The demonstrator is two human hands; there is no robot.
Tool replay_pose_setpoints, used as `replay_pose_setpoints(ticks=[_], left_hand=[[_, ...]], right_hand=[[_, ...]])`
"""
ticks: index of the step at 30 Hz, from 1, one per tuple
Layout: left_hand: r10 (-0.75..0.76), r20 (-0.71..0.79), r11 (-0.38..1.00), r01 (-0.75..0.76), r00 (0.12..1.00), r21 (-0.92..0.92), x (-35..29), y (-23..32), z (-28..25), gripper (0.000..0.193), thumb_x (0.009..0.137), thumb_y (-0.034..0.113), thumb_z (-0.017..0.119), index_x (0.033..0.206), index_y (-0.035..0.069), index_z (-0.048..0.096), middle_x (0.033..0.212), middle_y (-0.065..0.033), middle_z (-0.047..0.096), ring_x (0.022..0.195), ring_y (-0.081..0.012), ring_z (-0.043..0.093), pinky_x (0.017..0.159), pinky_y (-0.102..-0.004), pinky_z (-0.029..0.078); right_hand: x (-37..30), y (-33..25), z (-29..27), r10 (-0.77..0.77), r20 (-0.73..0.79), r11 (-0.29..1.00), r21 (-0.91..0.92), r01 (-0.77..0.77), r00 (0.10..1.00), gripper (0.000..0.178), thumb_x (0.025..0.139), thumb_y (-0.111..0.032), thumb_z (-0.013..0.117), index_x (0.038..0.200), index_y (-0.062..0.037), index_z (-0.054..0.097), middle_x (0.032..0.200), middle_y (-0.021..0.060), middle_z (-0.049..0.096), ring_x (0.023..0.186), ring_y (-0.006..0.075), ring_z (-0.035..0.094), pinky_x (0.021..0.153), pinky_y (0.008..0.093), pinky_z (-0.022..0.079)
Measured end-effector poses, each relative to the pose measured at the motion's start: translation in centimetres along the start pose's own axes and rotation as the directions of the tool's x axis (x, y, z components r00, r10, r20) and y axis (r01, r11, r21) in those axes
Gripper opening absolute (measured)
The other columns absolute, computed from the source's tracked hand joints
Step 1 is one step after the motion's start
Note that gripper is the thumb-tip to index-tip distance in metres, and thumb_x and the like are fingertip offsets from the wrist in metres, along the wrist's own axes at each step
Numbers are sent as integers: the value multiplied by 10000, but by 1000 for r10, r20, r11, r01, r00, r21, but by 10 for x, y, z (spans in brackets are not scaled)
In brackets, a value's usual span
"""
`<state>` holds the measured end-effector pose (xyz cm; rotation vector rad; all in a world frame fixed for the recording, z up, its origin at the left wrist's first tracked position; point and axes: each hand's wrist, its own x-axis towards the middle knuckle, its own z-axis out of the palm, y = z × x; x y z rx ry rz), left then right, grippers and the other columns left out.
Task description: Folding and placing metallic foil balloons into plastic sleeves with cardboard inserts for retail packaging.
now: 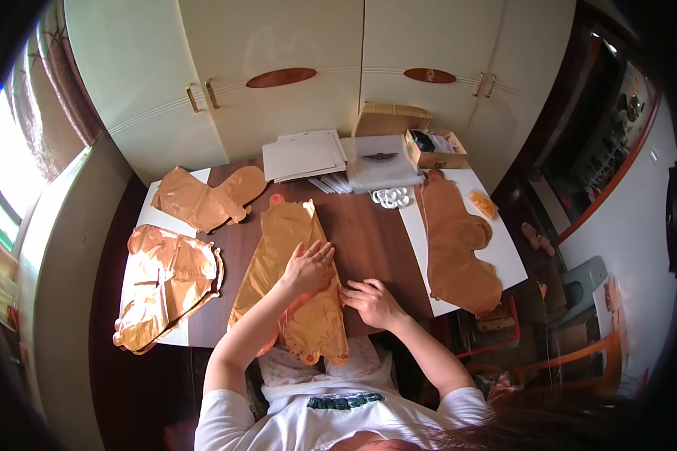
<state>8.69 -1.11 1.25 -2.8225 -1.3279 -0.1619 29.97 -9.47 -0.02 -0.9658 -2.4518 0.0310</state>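
A flat, uninflated gold foil balloon (289,229) lies lengthwise before me on the brown table, its near end hanging over the front edge. My left hand (310,269) rests on the middle of the foil, fingers stretched out and palm down. Beside the balloon's right edge is my right hand (374,303), its fingers apart and the tips at the foil's border. Whether those tips press on the foil or only touch it is hard to tell.
More flat foil balloons lie at the left (165,278), far left (210,199) and right (459,255). Along the back are white cards (305,154), clear plastic sleeves (384,161), white rings (391,198) and a cardboard box (438,156). A yellow packet (483,204) lies at the right.
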Motion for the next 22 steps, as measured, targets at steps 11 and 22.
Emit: replay_pose_setpoints(ticks=[11, 22], left_hand=[[-90, 177, 995, 96, 980, -26, 33, -24, -6, 653, 877, 494, 445, 1417, 153, 310, 1477, 21, 285, 1385, -231, 199, 1094, -539, 145], [-175, 248, 978, 198, 953, -70, 62, -53, -7, 769, 848, 614, 413, 1449, 176, 220, 1501, 21, 222, 1402, -246, 122, 1103, -552, 77]], right_hand=[[-1, 0, -1, 11, 5, 1000, 10, -11, 1000, 287, 793, -86, 519, 1034, -100, 674, 1152, 14, 629, 1125, 179, 544, 927, 372, 380], [-1, 1, 0, 22, 23, 1000, 13, -22, 999, 293, 807, -94, 520, 1059, -109, 668, 1167, 11, 622, 1136, 180, 538, 933, 385, 378]])
